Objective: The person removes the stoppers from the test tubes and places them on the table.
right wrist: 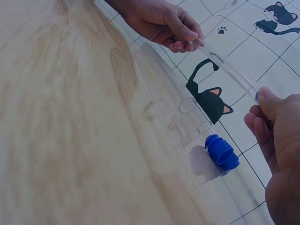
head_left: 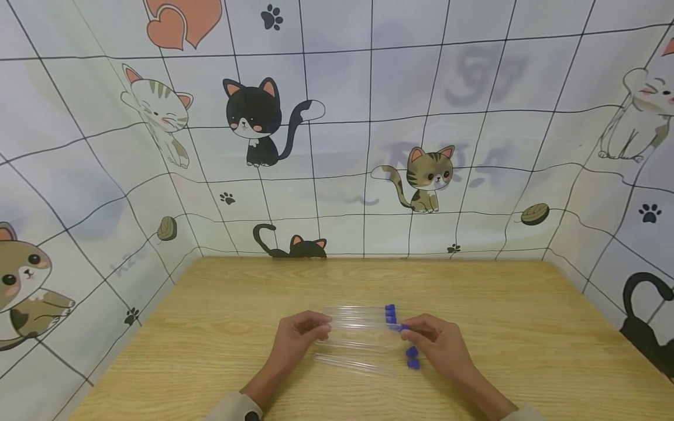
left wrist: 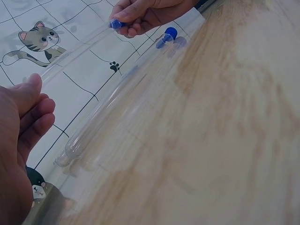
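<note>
My left hand pinches the closed end of a clear test tube between thumb and fingers. At the tube's other end my right hand pinches a blue cap, which sits at the mouth. The tube is held level above the table. Two more clear test tubes lie in front of it, their open mouths toward the right. Beside those mouths rest two loose blue caps. Behind the held tube lie several tubes with blue caps at their right ends.
The wooden table carries all of these things. Its back and sides are bordered by a white cloth printed with cats and grid lines. Both forearms reach in from the front edge.
</note>
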{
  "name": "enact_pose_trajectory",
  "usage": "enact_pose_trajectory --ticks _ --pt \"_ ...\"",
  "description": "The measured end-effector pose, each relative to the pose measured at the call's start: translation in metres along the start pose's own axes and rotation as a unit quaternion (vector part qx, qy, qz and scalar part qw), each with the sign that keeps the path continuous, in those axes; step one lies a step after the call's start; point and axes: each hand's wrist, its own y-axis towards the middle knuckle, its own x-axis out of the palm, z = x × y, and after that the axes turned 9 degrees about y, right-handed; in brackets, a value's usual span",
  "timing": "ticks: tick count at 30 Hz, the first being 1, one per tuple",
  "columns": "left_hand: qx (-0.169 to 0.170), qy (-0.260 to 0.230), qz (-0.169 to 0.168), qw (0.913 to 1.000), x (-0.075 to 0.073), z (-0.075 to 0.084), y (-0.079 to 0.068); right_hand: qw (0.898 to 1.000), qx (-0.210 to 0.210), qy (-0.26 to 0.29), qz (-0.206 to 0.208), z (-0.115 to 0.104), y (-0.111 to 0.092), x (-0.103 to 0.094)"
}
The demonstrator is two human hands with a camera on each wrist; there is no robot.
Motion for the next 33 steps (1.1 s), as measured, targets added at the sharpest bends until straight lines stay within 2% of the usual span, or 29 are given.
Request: enact_pose_trajectory --ticks 6,13,16,20,25,29,33 --pt "0.0 0.01 -0.003 0.9999 0.0 0.001 0.0 0.999 -0.003 -0.038 0.026 -0.004 0.0 0.002" --pt "0.008 0.014 -0.003 0.9999 0.0 0.003 0.0 0.997 -0.023 -0.062 0.037 -0.032 -0.002 0.009" --pt "0.012 0.018 -0.004 0.9998 0.0 0.004 0.0 0.997 -0.022 -0.064 0.038 -0.037 -0.002 0.009" --pt "0.012 0.019 -0.006 0.9997 0.0 0.004 0.0 0.997 -0.02 -0.061 0.034 -0.024 -0.001 0.007" --pt "0.022 0.02 -0.008 0.9995 0.0 0.005 0.0 0.999 -0.019 -0.033 0.016 -0.003 0.0 0.001" --pt "0.021 0.031 -0.001 0.9993 0.001 0.006 0.0 0.999 -0.022 -0.025 0.006 -0.005 0.001 0.002" --pt "0.018 0.037 0.006 0.9991 0.001 0.006 0.001 0.999 -0.034 -0.041 0.002 -0.018 0.001 0.005"
